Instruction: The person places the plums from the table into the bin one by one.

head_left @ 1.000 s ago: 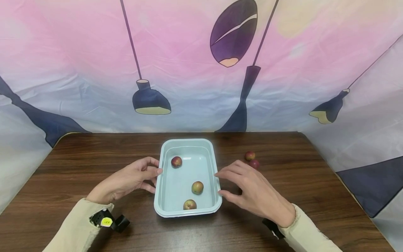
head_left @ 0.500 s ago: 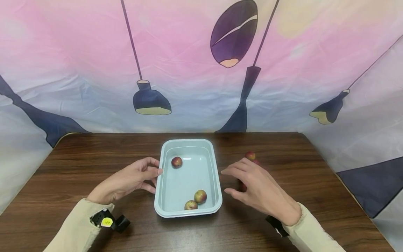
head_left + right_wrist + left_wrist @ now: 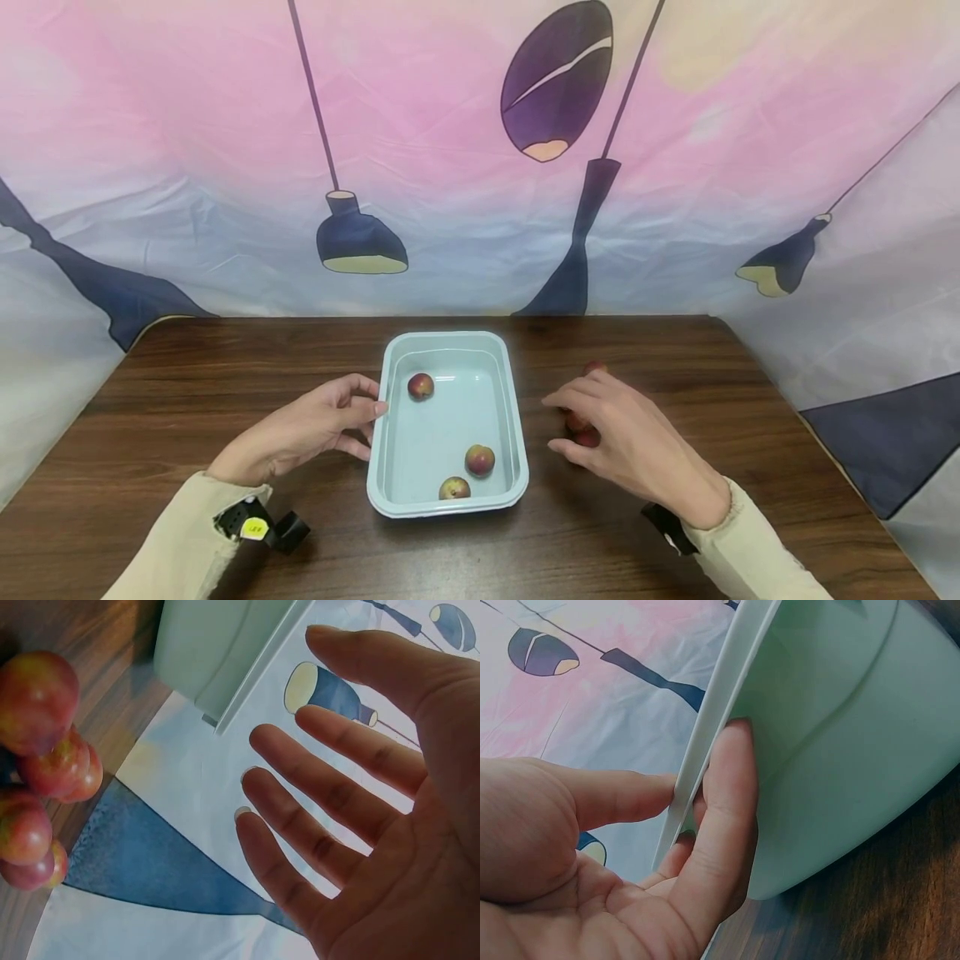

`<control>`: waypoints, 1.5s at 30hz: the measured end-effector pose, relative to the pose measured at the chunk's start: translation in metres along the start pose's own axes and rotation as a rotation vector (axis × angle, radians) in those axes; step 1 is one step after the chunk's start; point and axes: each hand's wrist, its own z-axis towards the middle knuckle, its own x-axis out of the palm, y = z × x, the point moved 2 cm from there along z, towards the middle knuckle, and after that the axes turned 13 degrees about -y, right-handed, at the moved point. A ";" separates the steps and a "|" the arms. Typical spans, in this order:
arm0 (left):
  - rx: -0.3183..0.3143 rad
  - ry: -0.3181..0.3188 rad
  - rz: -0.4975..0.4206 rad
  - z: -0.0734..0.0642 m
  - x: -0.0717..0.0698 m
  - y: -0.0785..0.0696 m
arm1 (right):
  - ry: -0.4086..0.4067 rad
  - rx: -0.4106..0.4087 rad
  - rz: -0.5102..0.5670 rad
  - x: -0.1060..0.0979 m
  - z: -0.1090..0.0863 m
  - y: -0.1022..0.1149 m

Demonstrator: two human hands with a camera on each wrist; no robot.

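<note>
A pale blue-green plastic tray [image 3: 420,450] lies on the table. My left hand [image 3: 307,425] pinches its left rim, thumb on top and fingers beneath, as the left wrist view shows at the tray wall [image 3: 855,750]. Inside, a dark red plum [image 3: 421,386] lies at the far left, while a red-and-green plum [image 3: 480,460] and a greenish plum [image 3: 454,488] lie at the near end. Right of the tray, my right hand [image 3: 637,433] hovers with spread fingers, holding nothing. Several red-yellow plums [image 3: 37,701] sit clustered beneath it, partly hidden in the head view.
The dark wood-grain table [image 3: 247,358] ends at the back against a patterned cloth [image 3: 465,208] with printed lamps. A small black wrist device [image 3: 262,525] sits on my left sleeve, and another [image 3: 667,527] on the right.
My right hand has drawn away from the tray's right rim, moving right over the plums. One plum in the tray has rolled toward the near right corner. The left hand stays put.
</note>
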 end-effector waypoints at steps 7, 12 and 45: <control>-0.005 -0.005 0.002 0.000 0.000 0.000 | 0.053 0.042 -0.029 0.000 0.000 -0.006; -0.007 -0.004 -0.001 -0.001 0.000 0.001 | 0.075 0.056 -0.040 0.000 0.000 -0.010; 0.004 0.002 -0.004 0.000 -0.001 0.001 | 0.266 0.172 -0.023 0.001 -0.005 -0.025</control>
